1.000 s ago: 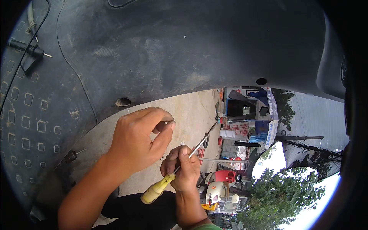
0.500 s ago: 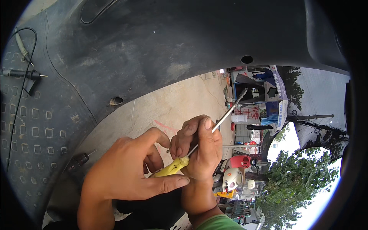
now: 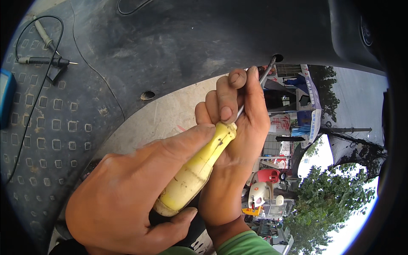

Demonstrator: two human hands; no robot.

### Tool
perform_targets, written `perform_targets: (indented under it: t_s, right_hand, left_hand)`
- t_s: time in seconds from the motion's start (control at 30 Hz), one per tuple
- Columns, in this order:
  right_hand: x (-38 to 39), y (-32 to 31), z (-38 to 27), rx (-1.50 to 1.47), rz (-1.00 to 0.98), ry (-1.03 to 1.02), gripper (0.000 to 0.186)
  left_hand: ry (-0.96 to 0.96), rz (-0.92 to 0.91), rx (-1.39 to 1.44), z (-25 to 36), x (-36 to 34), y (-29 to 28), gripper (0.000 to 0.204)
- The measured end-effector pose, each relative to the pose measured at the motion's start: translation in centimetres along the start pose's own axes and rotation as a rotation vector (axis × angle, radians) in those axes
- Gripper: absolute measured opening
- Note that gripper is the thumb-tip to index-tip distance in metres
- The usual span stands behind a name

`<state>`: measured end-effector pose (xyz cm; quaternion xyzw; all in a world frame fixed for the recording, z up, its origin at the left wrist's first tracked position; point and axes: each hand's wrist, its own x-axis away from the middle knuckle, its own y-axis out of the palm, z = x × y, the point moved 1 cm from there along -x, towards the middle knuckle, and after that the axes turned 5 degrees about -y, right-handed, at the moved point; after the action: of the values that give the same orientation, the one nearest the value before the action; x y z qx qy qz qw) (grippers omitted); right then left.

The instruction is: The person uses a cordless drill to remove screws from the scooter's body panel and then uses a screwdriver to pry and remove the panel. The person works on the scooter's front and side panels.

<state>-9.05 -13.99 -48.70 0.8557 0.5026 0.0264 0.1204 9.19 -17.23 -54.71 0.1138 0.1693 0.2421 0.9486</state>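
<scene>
A screwdriver [image 3: 187, 180] with a worn, pale yellow handle slants up to the right. My left hand [image 3: 119, 191] is closed around the handle from the left, thumb below and fingers along the upper side. Further up, my right hand [image 3: 250, 131] is turned palm toward me and pinches the metal shaft between thumb and fingers. The shaft's tip overlaps a round hole [image 3: 279, 58] near the edge of the dark plastic panel [image 3: 170, 46]; how deep it sits, I cannot tell. A second hole [image 3: 148, 95] lies further left in the panel.
On the studded panel at left lie two test probes [image 3: 44, 34] with a black cable [image 3: 33, 108]. A blue-edged device [image 3: 6, 95] shows at the left rim. Beyond are a concrete floor [image 3: 140, 131], a cream and red scooter [image 3: 258, 193] and trees [image 3: 327, 199].
The screwdriver has moved up and right, bringing its tip to the panel hole. My left hand has closed around the handle. The view has shifted, and the blue-edged device has appeared.
</scene>
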Motion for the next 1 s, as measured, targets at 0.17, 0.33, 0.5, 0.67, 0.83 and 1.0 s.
perform_targets:
  t_s: [0.17, 0.33, 0.5, 0.67, 0.83, 1.0]
  right_hand:
    - [-0.8, -1.2, -0.1, -0.140, -0.078, -0.050, 0.042]
    - [-1.7, 0.3, -0.1, -0.317, -0.158, -0.028, 0.040]
    - [-0.2, -0.1, -1.6, -0.301, -0.177, -0.061, 0.039]
    - [1.1, 1.5, -1.5, -0.212, 0.087, -0.097, 0.039]
    - [1.1, 0.6, -1.6, -0.273, -0.003, -0.076, 0.030]
    - [1.1, 0.9, -1.3, -0.235, 0.040, -0.087, 0.026]
  left_hand:
    - [0.215, 0.200, 0.060, -2.5, -1.5, 2.9, 0.071]
    - [0.252, 0.401, -0.223, -0.1, -0.9, 2.0, 0.071]
    - [0.369, 0.475, -0.215, 1.4, -1.9, 3.7, 0.069]
    - [0.427, 0.538, -0.292, 1.1, -2.2, 3.7, 0.071]
    - [0.487, 0.568, -0.263, 0.6, -2.6, 4.5, 0.072]
    - [0.473, 0.564, -0.311, 0.6, -2.4, 3.8, 0.073]
